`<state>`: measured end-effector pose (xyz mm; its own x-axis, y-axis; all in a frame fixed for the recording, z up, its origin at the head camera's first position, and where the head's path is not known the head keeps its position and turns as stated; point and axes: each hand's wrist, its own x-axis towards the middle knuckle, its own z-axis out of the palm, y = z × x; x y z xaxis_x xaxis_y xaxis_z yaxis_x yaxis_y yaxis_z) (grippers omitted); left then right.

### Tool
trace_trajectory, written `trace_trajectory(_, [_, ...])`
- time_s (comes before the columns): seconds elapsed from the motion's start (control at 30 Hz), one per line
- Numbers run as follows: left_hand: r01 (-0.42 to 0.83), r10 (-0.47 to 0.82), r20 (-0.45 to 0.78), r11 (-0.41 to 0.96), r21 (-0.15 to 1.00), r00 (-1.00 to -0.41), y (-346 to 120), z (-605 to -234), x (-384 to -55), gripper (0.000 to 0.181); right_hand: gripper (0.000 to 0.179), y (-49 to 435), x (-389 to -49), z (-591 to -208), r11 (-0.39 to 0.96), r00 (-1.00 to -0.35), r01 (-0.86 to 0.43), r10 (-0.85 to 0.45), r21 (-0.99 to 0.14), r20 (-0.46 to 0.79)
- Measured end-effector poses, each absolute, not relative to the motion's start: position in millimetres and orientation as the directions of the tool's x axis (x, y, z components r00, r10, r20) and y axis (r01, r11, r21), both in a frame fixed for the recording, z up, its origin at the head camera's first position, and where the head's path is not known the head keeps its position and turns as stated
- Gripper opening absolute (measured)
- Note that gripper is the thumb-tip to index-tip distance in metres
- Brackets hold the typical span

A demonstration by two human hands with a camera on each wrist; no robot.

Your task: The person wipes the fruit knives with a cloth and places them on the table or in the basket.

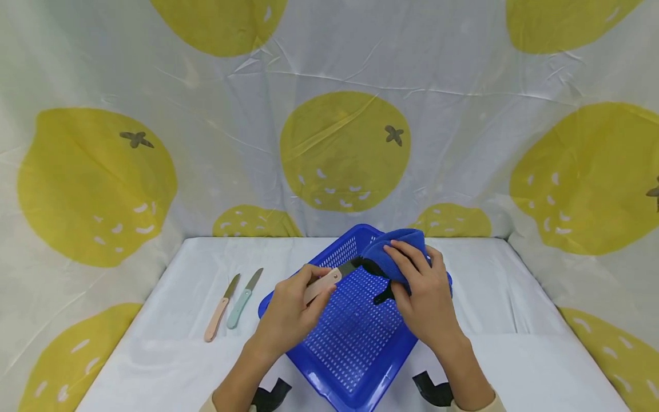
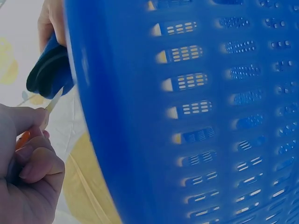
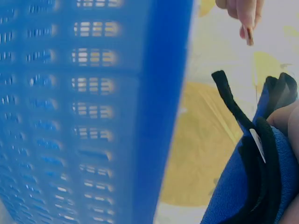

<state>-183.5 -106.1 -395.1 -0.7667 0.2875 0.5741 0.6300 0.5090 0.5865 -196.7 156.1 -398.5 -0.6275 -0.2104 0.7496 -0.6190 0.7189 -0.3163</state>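
Note:
My left hand (image 1: 290, 312) grips a small knife (image 1: 324, 284) by its pale pink handle, over the blue basket (image 1: 355, 343). The knife's blade points up and right, and its tip meets a folded blue cloth (image 1: 378, 252) with black edging. My right hand (image 1: 424, 292) holds this cloth, fingers spread over its top, and a black strap (image 1: 383, 294) hangs from it. In the left wrist view the blade (image 2: 55, 100) reaches to the cloth's dark folds (image 2: 49, 74). The right wrist view shows the cloth (image 3: 233, 186) bunched under the right hand (image 3: 287, 121).
Two more knives lie on the white table (image 1: 154, 355) left of the basket, one with a pink handle (image 1: 217, 320) and one with a mint handle (image 1: 238, 309). A lemon-print curtain (image 1: 453, 143) rises behind. Black curved pieces (image 1: 273, 395) sit by both wrists.

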Motion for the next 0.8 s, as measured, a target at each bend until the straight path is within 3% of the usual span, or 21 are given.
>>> trace_trajectory(0.17, [0.628, 0.283, 0.574, 0.508, 0.59, -0.769, -106.7, -395.9, -184.7, 0.026, 0.056, 155.6, -190.7, -393.8, 0.688, -0.605, -0.648, -0.204, -0.327, 0.77])
trace_trajectory(0.43, [0.63, 0.301, 0.567, 0.522, 0.575, -0.767, -106.4, -394.8, -183.9, 0.032, 0.055, 121.7, -169.3, -389.2, 0.623, -0.51, -0.754, -0.355, -0.209, 0.783])
trace_trajectory(0.8, [0.674, 0.326, 0.607, 0.521, 0.524, -0.724, -105.4, -392.3, -177.9, 0.033, 0.053, 108.0, -169.3, -397.5, 0.669, -0.543, -0.716, -0.352, -0.201, 0.762])
